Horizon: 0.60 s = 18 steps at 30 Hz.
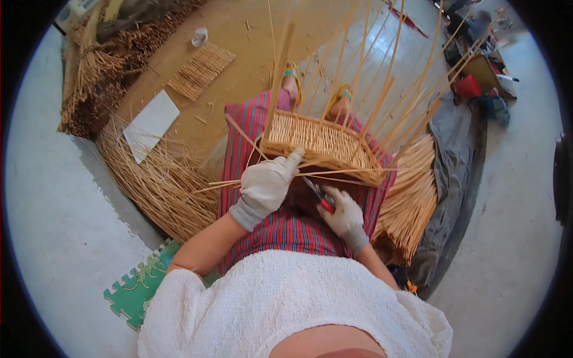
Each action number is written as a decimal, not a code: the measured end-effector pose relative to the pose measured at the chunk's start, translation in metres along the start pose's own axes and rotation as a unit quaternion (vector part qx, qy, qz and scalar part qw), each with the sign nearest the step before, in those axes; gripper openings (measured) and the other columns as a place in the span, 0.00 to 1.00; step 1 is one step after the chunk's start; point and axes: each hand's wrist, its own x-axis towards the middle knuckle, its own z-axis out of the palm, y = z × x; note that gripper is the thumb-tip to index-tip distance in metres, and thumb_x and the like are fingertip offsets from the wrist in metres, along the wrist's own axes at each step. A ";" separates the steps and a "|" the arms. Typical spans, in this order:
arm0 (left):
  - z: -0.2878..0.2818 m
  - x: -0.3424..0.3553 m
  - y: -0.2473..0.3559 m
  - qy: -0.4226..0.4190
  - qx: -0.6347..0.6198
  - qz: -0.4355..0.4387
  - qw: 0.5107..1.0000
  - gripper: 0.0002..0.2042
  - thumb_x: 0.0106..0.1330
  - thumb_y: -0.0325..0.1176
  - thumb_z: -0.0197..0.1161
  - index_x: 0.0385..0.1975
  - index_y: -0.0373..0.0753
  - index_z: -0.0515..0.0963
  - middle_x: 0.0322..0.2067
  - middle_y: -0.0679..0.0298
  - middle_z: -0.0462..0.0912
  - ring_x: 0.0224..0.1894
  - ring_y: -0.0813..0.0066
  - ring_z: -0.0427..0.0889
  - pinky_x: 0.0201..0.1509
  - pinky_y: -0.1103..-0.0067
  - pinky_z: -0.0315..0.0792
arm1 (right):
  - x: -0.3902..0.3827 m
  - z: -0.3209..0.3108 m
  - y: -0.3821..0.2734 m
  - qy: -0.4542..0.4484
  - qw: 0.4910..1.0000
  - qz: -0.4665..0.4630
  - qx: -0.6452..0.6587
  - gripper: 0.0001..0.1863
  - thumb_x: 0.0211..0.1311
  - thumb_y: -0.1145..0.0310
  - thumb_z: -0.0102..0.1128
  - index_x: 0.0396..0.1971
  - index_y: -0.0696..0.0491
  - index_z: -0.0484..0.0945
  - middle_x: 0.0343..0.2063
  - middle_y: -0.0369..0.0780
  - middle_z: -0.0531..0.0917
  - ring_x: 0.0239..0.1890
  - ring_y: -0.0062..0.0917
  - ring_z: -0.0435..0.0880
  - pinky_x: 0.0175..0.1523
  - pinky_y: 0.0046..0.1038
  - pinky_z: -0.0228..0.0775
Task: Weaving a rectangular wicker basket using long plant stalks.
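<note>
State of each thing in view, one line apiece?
Basket: partly woven, long stakes projecting
Left hand: gloved, index finger extended against basket edge
Right hand: gloved, closed around tool
Red-handled tool: held; jaws open or shut unclear
Strand pile at left: loose, spread
Strand bundle at right: gathered lengthwise
White sheet: lying flat

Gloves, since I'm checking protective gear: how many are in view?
2: one glove on the left hand, at the wicker piece, and one on the right hand, holding a red-handled tool. Others may be hidden.
</note>
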 end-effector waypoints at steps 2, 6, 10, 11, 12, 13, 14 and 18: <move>0.013 0.008 -0.020 0.038 0.003 -0.020 0.999 0.16 0.64 0.32 0.53 0.52 0.42 0.74 0.25 0.61 0.78 0.27 0.62 0.81 0.28 0.69 0.73 | -0.006 0.008 0.002 0.016 0.999 0.002 0.031 0.27 0.53 0.54 0.65 0.55 0.42 0.74 0.37 0.44 0.80 0.41 0.41 0.82 0.45 0.41 0.75; 0.037 0.025 -0.033 0.037 -0.021 -0.022 0.999 0.11 0.62 0.41 0.62 0.40 0.43 0.80 0.29 0.58 0.82 0.30 0.58 0.82 0.31 0.66 0.73 | -0.004 0.018 -0.004 0.016 0.998 0.003 0.068 0.27 0.54 0.52 0.66 0.54 0.44 0.75 0.37 0.45 0.81 0.42 0.40 0.82 0.46 0.39 0.75; 0.029 0.025 -0.026 0.052 -0.016 -0.043 0.998 0.08 0.62 0.38 0.63 0.36 0.41 0.80 0.30 0.58 0.83 0.33 0.60 0.83 0.35 0.68 0.74 | 0.002 0.017 -0.007 0.032 0.995 -0.037 0.092 0.30 0.53 0.50 0.67 0.56 0.44 0.74 0.38 0.46 0.81 0.42 0.40 0.82 0.46 0.38 0.76; 0.021 0.023 -0.023 0.017 -0.051 -0.069 0.996 0.07 0.62 0.36 0.63 0.35 0.40 0.80 0.29 0.59 0.83 0.33 0.64 0.83 0.36 0.71 0.75 | 0.005 0.016 -0.006 0.021 0.996 -0.030 0.081 0.32 0.52 0.49 0.67 0.57 0.44 0.74 0.40 0.46 0.81 0.43 0.40 0.83 0.47 0.39 0.76; 0.010 0.020 -0.020 0.050 -0.042 -0.065 0.996 0.07 0.62 0.36 0.63 0.35 0.40 0.80 0.29 0.59 0.83 0.33 0.64 0.83 0.36 0.71 0.75 | 0.006 0.014 -0.004 0.021 0.995 -0.042 0.086 0.32 0.52 0.49 0.67 0.57 0.44 0.74 0.40 0.46 0.81 0.43 0.40 0.83 0.47 0.39 0.76; -0.002 0.016 -0.020 0.004 -0.201 -0.114 0.973 0.07 0.62 0.35 0.63 0.34 0.39 0.80 0.29 0.59 0.83 0.33 0.67 0.83 0.37 0.73 0.75 | 0.009 0.012 -0.002 0.028 0.995 -0.045 0.085 0.32 0.51 0.49 0.68 0.57 0.44 0.74 0.40 0.46 0.81 0.43 0.41 0.83 0.47 0.39 0.76; -0.015 0.011 -0.020 -0.044 -0.379 -0.158 0.911 0.06 0.63 0.34 0.64 0.32 0.38 0.80 0.30 0.58 0.84 0.34 0.70 0.83 0.38 0.76 0.75 | 0.009 0.010 0.000 0.028 0.995 -0.048 0.082 0.32 0.51 0.49 0.68 0.57 0.44 0.74 0.41 0.46 0.81 0.44 0.41 0.83 0.48 0.39 0.76; -0.069 -0.017 -0.063 0.122 -0.539 -0.246 0.796 0.04 0.63 0.29 0.64 0.33 0.37 0.80 0.29 0.70 0.82 0.32 0.80 0.79 0.38 0.78 0.74 | 0.009 0.002 0.006 0.044 0.994 -0.040 0.093 0.33 0.51 0.50 0.68 0.58 0.43 0.74 0.42 0.47 0.81 0.44 0.42 0.82 0.48 0.40 0.76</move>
